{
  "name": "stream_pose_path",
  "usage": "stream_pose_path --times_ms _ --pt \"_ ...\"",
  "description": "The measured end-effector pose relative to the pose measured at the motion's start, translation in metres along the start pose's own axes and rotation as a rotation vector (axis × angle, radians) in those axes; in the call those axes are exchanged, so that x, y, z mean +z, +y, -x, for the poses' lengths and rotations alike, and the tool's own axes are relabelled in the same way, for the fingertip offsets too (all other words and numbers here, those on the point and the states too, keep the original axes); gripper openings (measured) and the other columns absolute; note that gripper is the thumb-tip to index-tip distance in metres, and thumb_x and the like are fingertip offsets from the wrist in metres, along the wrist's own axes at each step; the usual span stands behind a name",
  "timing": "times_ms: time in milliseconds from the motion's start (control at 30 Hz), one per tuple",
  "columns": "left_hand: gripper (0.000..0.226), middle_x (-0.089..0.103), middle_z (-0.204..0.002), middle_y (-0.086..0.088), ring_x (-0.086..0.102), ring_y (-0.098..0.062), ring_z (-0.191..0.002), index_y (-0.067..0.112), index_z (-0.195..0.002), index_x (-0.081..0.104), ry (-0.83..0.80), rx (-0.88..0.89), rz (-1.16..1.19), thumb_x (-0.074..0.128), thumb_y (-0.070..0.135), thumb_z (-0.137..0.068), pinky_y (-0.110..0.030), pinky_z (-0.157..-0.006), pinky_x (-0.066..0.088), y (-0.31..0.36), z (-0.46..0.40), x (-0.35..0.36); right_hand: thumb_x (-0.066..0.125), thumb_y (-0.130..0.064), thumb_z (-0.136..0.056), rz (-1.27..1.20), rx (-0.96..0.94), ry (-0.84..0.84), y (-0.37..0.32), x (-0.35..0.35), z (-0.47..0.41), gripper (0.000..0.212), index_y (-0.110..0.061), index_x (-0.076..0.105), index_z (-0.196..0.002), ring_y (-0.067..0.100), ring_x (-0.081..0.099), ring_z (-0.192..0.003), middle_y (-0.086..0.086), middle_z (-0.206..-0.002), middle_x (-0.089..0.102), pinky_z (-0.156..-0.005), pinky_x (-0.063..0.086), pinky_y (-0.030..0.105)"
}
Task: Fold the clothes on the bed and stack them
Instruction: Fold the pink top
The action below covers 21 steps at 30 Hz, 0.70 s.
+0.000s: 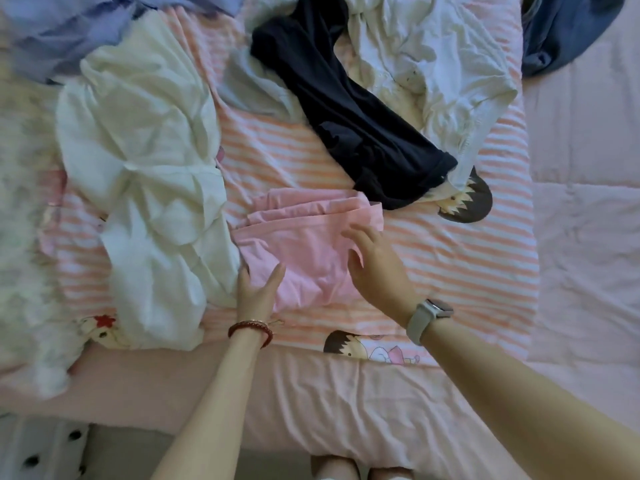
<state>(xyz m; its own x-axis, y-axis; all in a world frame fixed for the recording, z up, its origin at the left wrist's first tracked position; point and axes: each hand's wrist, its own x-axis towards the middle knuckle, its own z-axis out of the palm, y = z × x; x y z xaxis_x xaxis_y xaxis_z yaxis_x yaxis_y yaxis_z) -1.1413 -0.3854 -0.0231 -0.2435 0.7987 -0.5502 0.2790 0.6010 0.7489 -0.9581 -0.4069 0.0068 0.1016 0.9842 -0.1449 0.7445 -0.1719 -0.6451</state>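
- Pink garment [304, 247]: in the head view, our only view, we see it lying on the striped blanket [450, 258] near the front edge of the bed, partly folded, with several layered edges stacked along its far side and soft creases across its flat middle.
- Its colour is a pale, even pink, a little cooler than the peach and white stripes beneath it.
- Our left hand [256, 289] rests at its near left corner, fingers straight and together, thumb spread; it lies flat and grips nothing. The hand touches the white garment [145, 174] just beside it.
- Our right hand [374, 261] is over the right edge of the pink garment, fingers spread and loosely curved, holding nothing; we cannot tell whether the fingertips press the cloth or hover just above it.
- A red bracelet [251, 329] sits on the left wrist, a watch [429, 317] with a pale strap on the right.
- The white garment sprawls crumpled to the left, overlapping the pink one's left edge.
- A dark navy garment [349, 116] lies diagonally beyond, its near end just past the pink garment's far right corner.
- More white cloth [433, 60] is heaped at the far right, a lilac-blue piece [69, 32] at the far left, a blue piece [561, 32] at the top right corner.
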Motion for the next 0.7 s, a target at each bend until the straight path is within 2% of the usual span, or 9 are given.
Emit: stream_pose_path --times_ms 67,133,200,267,333,400,533,633,700 --pt "0.059 0.048 -0.136 -0.008 0.046 -0.02 -0.124 0.004 -0.137 0.04 0.088 -0.028 -0.062 0.065 0.021 -0.086 -0.021 -0.095 0.034 0.002 -0.013 0.005 0.052 0.001 -0.085 0.118 -0.046 0.052 0.009 -0.001 -0.014 0.036 -0.006 0.059 -0.119 0.035 0.053 -0.108 0.012 -0.125 0.057 -0.086 0.048 0.049" --pt "0.043 0.056 -0.12 -0.017 0.053 -0.028 -0.11 -0.001 -0.126 0.047 0.114 0.144 -0.205 0.061 0.014 -0.088 -0.021 -0.08 0.034 0.014 -0.014 0.009 0.054 -0.001 -0.083 0.203 -0.093 0.081 0.014 -0.003 -0.027 0.038 -0.011 0.058 -0.119 0.034 0.051 -0.11 0.009 -0.125 0.057 -0.086 0.046 0.046" --pt "0.037 0.057 -0.101 -0.014 0.055 -0.023 -0.095 -0.001 -0.118 0.049 0.009 0.342 -0.189 0.058 0.018 -0.088 -0.018 -0.073 0.033 0.025 -0.011 0.013 0.055 -0.005 -0.083 0.268 -0.084 0.098 0.02 -0.004 -0.037 0.039 -0.014 0.056 -0.121 0.034 0.047 -0.116 0.009 -0.13 0.053 -0.088 0.041 0.046" --pt "0.039 0.059 -0.097 0.0 0.059 -0.007 -0.089 0.004 -0.114 0.051 -0.15 0.453 -0.109 0.055 0.028 -0.083 -0.016 -0.074 0.041 0.035 -0.001 0.013 0.056 -0.012 -0.083 0.26 -0.002 0.142 0.027 -0.003 -0.043 0.044 -0.011 0.053 -0.127 0.036 0.045 -0.121 0.013 -0.135 0.049 -0.093 0.039 0.048" --pt "0.027 0.06 -0.091 0.003 0.057 0.005 -0.077 0.017 -0.104 0.051 -0.312 0.465 0.0 0.055 0.029 -0.08 -0.009 -0.072 0.043 0.045 0.01 0.014 0.05 -0.016 -0.082 0.149 0.062 0.19 0.032 -0.006 -0.044 0.051 -0.007 0.048 -0.132 0.034 0.043 -0.124 0.014 -0.137 0.046 -0.102 0.036 0.044" --pt "0.017 0.057 -0.086 0.006 0.054 0.006 -0.075 0.025 -0.095 0.047 -0.454 0.455 0.062 0.056 0.024 -0.08 -0.007 -0.072 0.041 0.059 0.02 0.019 0.044 -0.012 -0.079 -0.088 0.092 0.161 0.032 -0.015 -0.045 0.054 -0.008 0.045 -0.134 0.025 0.043 -0.125 0.009 -0.138 0.046 -0.106 0.033 0.033" --pt "0.024 0.057 -0.094 0.014 0.055 0.013 -0.084 0.025 -0.102 0.048 -0.714 0.441 0.178 0.054 0.013 -0.082 -0.008 -0.079 0.041 0.091 0.033 0.036 0.046 -0.014 -0.081 -0.622 0.18 -0.018 0.029 -0.06 -0.058 0.041 -0.021 0.056 -0.12 -0.001 0.055 -0.105 -0.002 -0.123 0.058 -0.09 0.043 0.016" --pt "0.023 0.053 -0.095 0.013 0.053 0.014 -0.085 0.023 -0.106 0.045 -0.863 0.47 0.189 0.053 0.011 -0.087 -0.006 -0.079 0.041 0.115 0.046 0.058 0.045 -0.032 -0.082 -0.864 0.303 0.196 0.043 -0.101 -0.061 0.028 -0.03 0.068 -0.099 0.01 0.059 -0.103 -0.004 -0.111 0.064 -0.085 0.046 0.024" --pt "0.018 0.055 -0.096 0.007 0.055 0.008 -0.086 0.025 -0.102 0.046 -0.869 0.456 0.251 0.052 0.015 -0.089 -0.01 -0.08 0.043 0.126 0.053 0.071 0.039 -0.041 -0.084 -0.929 0.386 0.354 0.054 -0.116 -0.052 0.037 -0.027 0.061 -0.11 0.011 0.059 -0.103 -0.006 -0.108 0.064 -0.087 0.043 0.026"
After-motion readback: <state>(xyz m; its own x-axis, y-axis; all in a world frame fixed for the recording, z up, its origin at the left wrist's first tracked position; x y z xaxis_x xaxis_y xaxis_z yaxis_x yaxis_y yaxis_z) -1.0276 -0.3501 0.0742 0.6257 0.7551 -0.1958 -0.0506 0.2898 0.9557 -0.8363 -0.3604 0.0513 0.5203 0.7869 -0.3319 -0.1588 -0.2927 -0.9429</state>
